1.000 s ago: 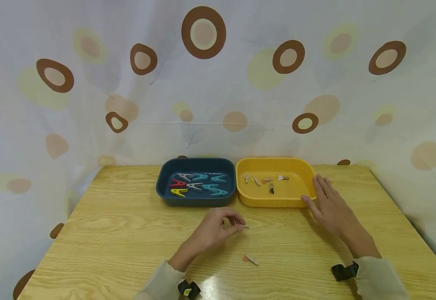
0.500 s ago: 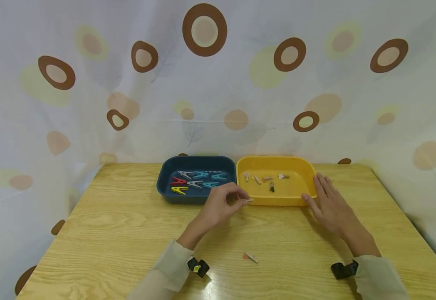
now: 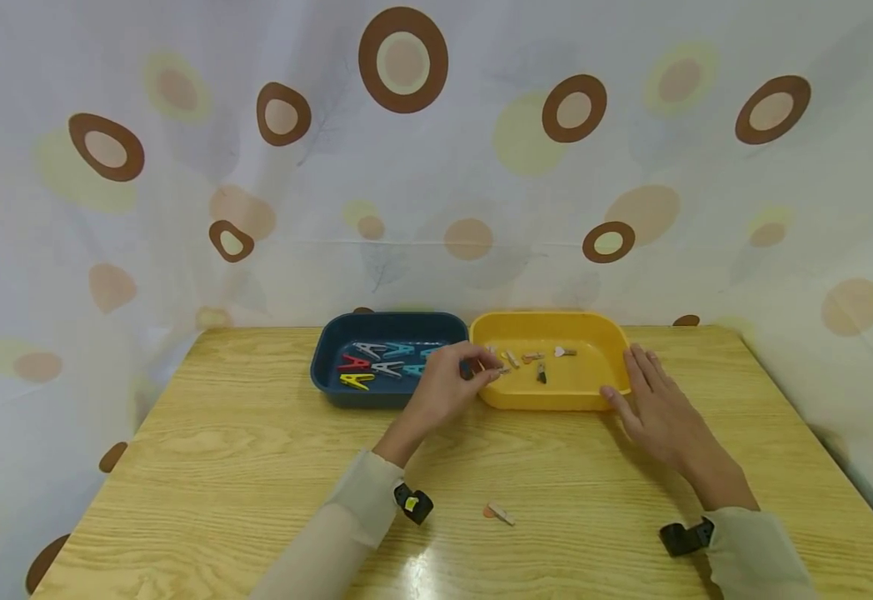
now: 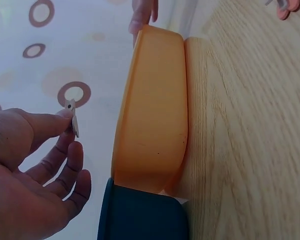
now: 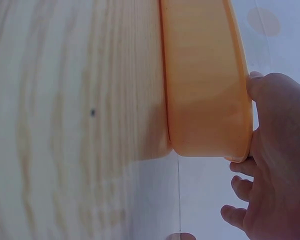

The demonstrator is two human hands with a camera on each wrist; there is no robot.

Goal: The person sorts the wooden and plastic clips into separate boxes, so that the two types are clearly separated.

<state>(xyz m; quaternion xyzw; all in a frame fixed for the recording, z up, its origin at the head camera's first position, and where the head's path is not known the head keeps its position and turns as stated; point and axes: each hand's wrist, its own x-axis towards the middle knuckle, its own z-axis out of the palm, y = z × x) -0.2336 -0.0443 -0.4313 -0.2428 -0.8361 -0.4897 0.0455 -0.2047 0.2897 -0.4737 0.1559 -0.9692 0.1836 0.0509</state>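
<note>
My left hand (image 3: 440, 387) pinches a small wooden clothespin (image 4: 73, 118) between thumb and index finger, the other fingers loosely bent. It hangs over the left end of the yellow tray (image 3: 556, 401). My right hand (image 3: 665, 417) rests at that tray's right front corner, thumb on the rim and straight fingers along the right side. Inside the tray lie several mini clothespins, including one with a white heart (image 3: 566, 352) and a dark one (image 3: 542, 373). Another mini clothespin (image 3: 502, 514) with an orange-pink decoration lies on the table.
A dark blue tray (image 3: 365, 399) adjoins the yellow one on the left. It holds several plastic clothespins, among them a red (image 3: 354, 363) and a yellow one (image 3: 357, 381). A patterned curtain (image 3: 436, 192) hangs behind the wooden table (image 3: 256, 467).
My left hand has moved forward from above the table, past the yellow tray's front rim, carrying the wooden clothespin. My right hand has stayed at the tray's corner.
</note>
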